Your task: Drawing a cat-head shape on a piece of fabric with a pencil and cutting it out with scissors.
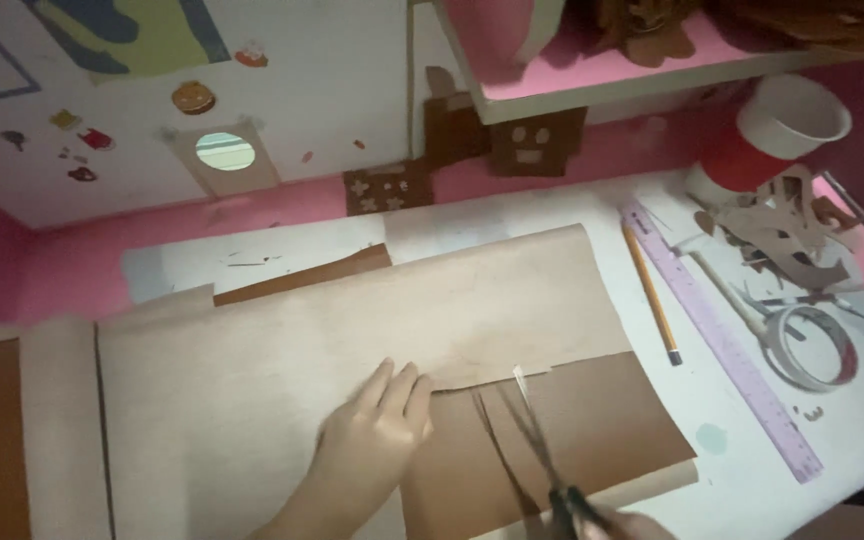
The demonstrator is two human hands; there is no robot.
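Observation:
My left hand (377, 430) lies flat, fingers together, on a large sheet of brown paper (352, 330) spread across the white table (852, 440). My right hand (622, 524) shows only at the bottom edge and grips the black handles of a pair of scissors (537, 440). The blades point away from me along a cut in the darker brown part of the sheet (592, 420). The blade tip sits just right of my left fingers. The paper curls into a roll at the left (57, 420).
A purple ruler (722, 340) and a pencil (652, 295) lie right of the paper. Beyond them are a tape roll (817, 345), paper scraps (782, 235) and a red-and-white cup (777, 130). A pink shelf (602, 75) hangs over the table's back.

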